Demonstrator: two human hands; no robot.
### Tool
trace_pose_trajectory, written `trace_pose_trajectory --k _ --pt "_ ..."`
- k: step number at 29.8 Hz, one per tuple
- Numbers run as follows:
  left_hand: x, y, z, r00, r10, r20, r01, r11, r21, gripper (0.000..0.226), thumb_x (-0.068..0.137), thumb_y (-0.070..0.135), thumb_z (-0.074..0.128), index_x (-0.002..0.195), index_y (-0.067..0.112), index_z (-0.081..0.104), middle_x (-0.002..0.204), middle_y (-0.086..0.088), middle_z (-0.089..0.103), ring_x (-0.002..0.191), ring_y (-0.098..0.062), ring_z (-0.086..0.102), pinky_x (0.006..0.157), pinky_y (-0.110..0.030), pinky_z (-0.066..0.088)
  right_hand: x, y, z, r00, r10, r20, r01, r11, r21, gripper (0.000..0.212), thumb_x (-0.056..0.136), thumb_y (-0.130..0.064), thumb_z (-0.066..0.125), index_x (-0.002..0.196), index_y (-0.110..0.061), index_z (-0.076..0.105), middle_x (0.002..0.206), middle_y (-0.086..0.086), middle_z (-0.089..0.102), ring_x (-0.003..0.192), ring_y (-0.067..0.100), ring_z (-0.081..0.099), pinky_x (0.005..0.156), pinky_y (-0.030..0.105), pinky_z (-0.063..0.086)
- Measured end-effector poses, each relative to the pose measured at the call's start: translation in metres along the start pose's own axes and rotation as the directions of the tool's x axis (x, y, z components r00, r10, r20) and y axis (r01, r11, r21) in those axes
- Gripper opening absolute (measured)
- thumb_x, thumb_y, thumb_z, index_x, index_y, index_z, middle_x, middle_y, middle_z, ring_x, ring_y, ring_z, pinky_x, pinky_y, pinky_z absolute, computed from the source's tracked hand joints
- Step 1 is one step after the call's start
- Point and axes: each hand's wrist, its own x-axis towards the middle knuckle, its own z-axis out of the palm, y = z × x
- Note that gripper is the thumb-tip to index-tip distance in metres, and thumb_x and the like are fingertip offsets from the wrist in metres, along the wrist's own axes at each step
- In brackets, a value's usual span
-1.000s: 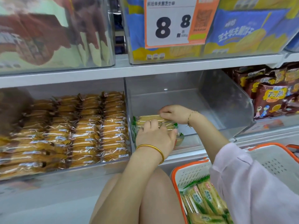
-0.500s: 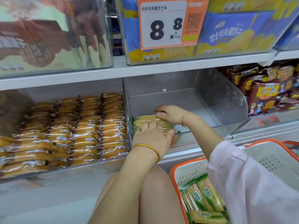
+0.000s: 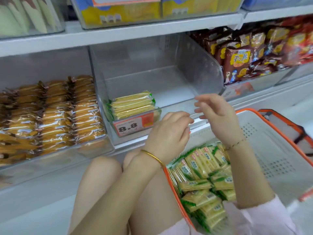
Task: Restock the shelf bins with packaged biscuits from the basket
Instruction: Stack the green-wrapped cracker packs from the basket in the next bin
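Note:
A short stack of green-and-yellow biscuit packs [image 3: 133,105] stands in the front left corner of the clear middle shelf bin [image 3: 199,68]. Both hands hang in front of the bin, above the basket, and hold nothing. My left hand [image 3: 169,133] has its fingers loosely curled. My right hand [image 3: 218,116] has relaxed, spread fingers near the bin's front lip. Below them, the white basket with an orange rim [image 3: 274,150] holds several more green-and-yellow packs [image 3: 203,180] heaped at its left end.
The left bin holds rows of golden-brown biscuit packs [image 3: 55,114]. The right bin holds brown and red snack bags [image 3: 254,48]. A price tag reading 8.8 [image 3: 133,124] sits on the middle bin's front. My bare knees [image 3: 108,184] are under the shelf edge.
Both hands have let go of the biscuit stack and drawn back out of the bin toward the basket. The camera has tilted down and to the right.

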Motion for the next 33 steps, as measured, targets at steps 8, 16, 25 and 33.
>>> trace_pose_trajectory --k 8,16,25,33 --pt "-0.016 -0.025 0.089 0.902 -0.123 0.413 0.162 0.985 -0.061 0.035 0.091 0.005 0.043 0.121 0.013 0.059 0.131 -0.003 0.052 0.120 -0.022 0.050 0.100 -0.032 0.038 -0.091 0.174 0.006 0.769 0.624 0.137 -0.382 0.622 -0.684 0.030 0.090 -0.008 0.051 0.120 -0.013 0.058 0.121 0.008 0.061 0.105 0.023 0.059 0.082 0.031 0.050" --pt "-0.012 -0.035 0.093 0.897 -0.214 0.387 0.258 0.964 -0.065 0.033 0.093 0.006 0.041 0.120 0.011 0.060 0.128 -0.005 0.052 0.115 -0.020 0.051 0.098 -0.031 0.040 -0.117 0.196 0.042 0.564 0.749 0.348 0.067 0.379 -0.923 0.040 0.090 -0.034 0.056 0.127 -0.022 0.047 0.129 0.007 0.049 0.124 0.029 0.041 0.093 0.042 0.043" --pt "-0.011 -0.031 0.098 0.889 -0.252 0.382 0.300 0.951 -0.071 0.032 0.093 0.007 0.041 0.118 0.013 0.060 0.128 -0.003 0.050 0.111 -0.020 0.053 0.094 -0.035 0.043 -0.093 0.219 0.032 0.731 0.672 0.119 -0.392 0.556 -0.733 0.012 0.094 -0.024 0.047 0.087 -0.014 0.046 0.104 0.010 0.049 0.075 0.022 0.048 0.074 0.031 0.046" --pt "-0.014 -0.033 0.095 0.896 -0.249 0.367 0.301 0.949 -0.092 0.031 0.093 0.006 0.042 0.117 0.011 0.061 0.126 -0.005 0.052 0.109 -0.020 0.054 0.093 -0.030 0.042 -0.098 0.224 0.064 0.651 0.758 -0.029 -0.407 0.317 -0.857 0.031 0.091 -0.038 0.053 0.116 -0.021 0.058 0.132 0.014 0.040 0.119 0.036 0.039 0.094 0.045 0.043"
